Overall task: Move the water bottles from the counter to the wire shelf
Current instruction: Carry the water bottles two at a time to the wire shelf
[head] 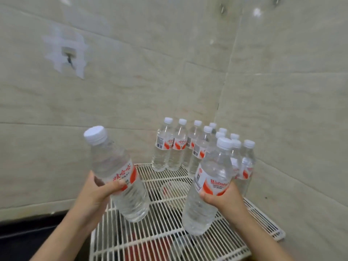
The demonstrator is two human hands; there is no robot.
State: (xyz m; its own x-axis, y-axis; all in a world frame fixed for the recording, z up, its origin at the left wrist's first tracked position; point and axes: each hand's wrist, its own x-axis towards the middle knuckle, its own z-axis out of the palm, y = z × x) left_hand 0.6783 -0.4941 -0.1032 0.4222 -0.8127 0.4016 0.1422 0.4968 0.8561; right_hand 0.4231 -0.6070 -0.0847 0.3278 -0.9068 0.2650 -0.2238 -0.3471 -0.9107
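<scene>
Left hand (98, 193) grips tilted bottle (116, 174); right hand (224, 200) grips second bottle (209, 187), both above shelf (162, 240). Bottle cluster (197, 146) at corner.

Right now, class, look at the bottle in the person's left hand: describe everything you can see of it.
The bottle is clear ribbed plastic, full of water, with a white screw cap on top. A white and red label with red writing wraps its middle. It tilts, cap toward the left, base down over the wire shelf, which it seems not to touch. The left hand grips it at the label, fingers curled over the front. It stands apart from the other bottles.
</scene>
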